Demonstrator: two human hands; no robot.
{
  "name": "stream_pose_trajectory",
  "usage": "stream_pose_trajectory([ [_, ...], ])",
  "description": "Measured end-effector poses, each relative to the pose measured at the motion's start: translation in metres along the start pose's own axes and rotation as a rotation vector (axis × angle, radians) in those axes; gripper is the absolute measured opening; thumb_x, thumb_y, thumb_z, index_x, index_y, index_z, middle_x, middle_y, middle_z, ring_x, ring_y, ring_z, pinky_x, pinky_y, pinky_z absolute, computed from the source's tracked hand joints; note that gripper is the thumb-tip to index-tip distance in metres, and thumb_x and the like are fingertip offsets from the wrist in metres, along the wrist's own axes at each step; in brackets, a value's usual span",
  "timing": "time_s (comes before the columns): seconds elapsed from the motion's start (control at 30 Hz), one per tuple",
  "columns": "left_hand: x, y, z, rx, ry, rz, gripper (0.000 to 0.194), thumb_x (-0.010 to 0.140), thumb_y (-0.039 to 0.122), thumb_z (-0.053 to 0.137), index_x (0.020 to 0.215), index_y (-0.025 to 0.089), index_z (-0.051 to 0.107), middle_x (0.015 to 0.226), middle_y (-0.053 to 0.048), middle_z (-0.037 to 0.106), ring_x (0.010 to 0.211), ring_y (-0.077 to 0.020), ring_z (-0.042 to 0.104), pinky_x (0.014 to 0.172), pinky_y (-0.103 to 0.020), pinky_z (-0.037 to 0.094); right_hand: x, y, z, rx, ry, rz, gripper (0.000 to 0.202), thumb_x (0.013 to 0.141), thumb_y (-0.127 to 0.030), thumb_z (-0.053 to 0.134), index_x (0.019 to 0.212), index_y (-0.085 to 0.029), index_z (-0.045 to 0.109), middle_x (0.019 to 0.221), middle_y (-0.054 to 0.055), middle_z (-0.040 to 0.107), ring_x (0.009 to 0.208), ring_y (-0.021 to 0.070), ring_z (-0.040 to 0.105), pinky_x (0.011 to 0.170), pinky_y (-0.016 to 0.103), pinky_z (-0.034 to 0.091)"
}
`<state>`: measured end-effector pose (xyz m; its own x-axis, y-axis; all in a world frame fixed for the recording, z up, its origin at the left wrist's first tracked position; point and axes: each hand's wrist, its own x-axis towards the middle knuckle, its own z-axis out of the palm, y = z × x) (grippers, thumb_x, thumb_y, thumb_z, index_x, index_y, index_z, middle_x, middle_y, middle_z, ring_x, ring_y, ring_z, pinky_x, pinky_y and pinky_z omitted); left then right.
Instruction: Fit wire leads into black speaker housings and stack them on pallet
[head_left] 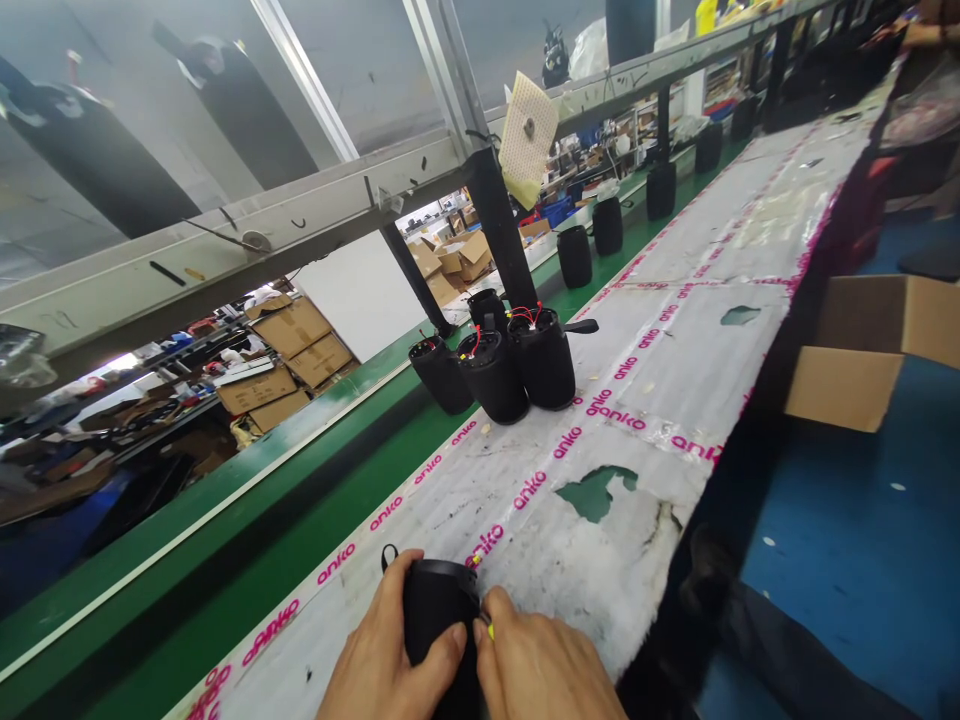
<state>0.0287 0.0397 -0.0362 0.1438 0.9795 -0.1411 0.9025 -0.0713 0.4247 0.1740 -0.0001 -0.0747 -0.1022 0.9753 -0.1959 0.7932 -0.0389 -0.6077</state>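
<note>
A black cylindrical speaker housing (441, 608) is near the bottom of the view, over the covered bench. My left hand (386, 655) wraps round its left side, thumb across the front. At the housing's right edge my right hand (536, 660) is closed, fingertips pressed together against it. A small yellow bit (490, 631) shows by those fingertips, but what they pinch is mostly hidden. Farther up the bench stand several similar black housings (491, 380), with red wires (529, 315) showing at the open tops of some. One has a black strap loop (581, 327) sticking out to the right.
White sheeting with pink "anko" tape (525, 490) covers the bench; it is torn in places. A green conveyor belt (300, 490) runs along the left, carrying more black housings (574, 257). A metal shelf (300, 215) overhangs it. An open cardboard box (844, 385) is at right.
</note>
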Motion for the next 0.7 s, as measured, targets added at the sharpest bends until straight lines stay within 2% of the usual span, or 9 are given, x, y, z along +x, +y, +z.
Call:
stream_pose_trajectory([
  [0.13, 0.000, 0.001, 0.000, 0.053, -0.025, -0.012, 0.072, 0.080, 0.055, 0.048, 0.143, 0.020, 0.038, 0.139, -0.014, 0.058, 0.115, -0.0348, 0.064, 0.101, -0.049, 0.044, 0.001, 0.001, 0.005, 0.001, 0.023, 0.000, 0.033, 0.095, -0.007, 0.035, 0.116, -0.012, 0.061, 0.087, 0.013, 0.074, 0.083, 0.0330, 0.073, 0.065, 0.038, 0.053],
  [0.27, 0.002, -0.001, 0.001, 0.141, -0.086, -0.031, 0.078, 0.082, 0.056, 0.046, 0.149, 0.017, 0.030, 0.148, -0.017, 0.049, 0.123, -0.0366, 0.059, 0.104, -0.053, 0.042, 0.003, 0.001, 0.016, -0.056, 0.107, 0.015, 0.035, 0.090, -0.002, 0.037, 0.109, -0.014, 0.064, 0.080, 0.012, 0.074, 0.076, 0.0317, 0.074, 0.060, 0.035, 0.053],
  [0.4, 0.004, -0.005, 0.007, 0.154, -0.027, -0.020, 0.079, 0.079, 0.053, 0.048, 0.147, 0.017, 0.033, 0.145, -0.017, 0.052, 0.120, -0.0366, 0.062, 0.101, -0.052, 0.045, 0.006, 0.000, 0.024, -0.069, 0.117, 0.033, 0.033, 0.091, -0.001, 0.038, 0.104, -0.015, 0.065, 0.077, 0.012, 0.073, 0.072, 0.0307, 0.074, 0.056, 0.033, 0.052],
  [0.53, 0.004, -0.009, 0.011, 0.122, 0.046, -0.004, 0.075, 0.076, 0.050, 0.050, 0.143, 0.018, 0.038, 0.142, -0.016, 0.056, 0.112, -0.0365, 0.066, 0.098, -0.051, 0.047, 0.007, -0.005, 0.015, -0.026, 0.077, 0.048, 0.034, 0.091, -0.002, 0.036, 0.107, -0.014, 0.064, 0.081, 0.013, 0.074, 0.076, 0.0330, 0.074, 0.061, 0.038, 0.055],
  [0.7, 0.005, -0.014, 0.011, 0.076, 0.040, 0.004, 0.077, 0.075, 0.050, 0.050, 0.143, 0.017, 0.037, 0.144, -0.016, 0.054, 0.122, -0.0341, 0.061, 0.104, -0.050, 0.043, 0.005, -0.012, -0.002, -0.014, -0.006, 0.063, 0.036, 0.091, -0.001, 0.039, 0.114, -0.012, 0.064, 0.090, 0.014, 0.074, 0.087, 0.0319, 0.073, 0.073, 0.040, 0.056],
])
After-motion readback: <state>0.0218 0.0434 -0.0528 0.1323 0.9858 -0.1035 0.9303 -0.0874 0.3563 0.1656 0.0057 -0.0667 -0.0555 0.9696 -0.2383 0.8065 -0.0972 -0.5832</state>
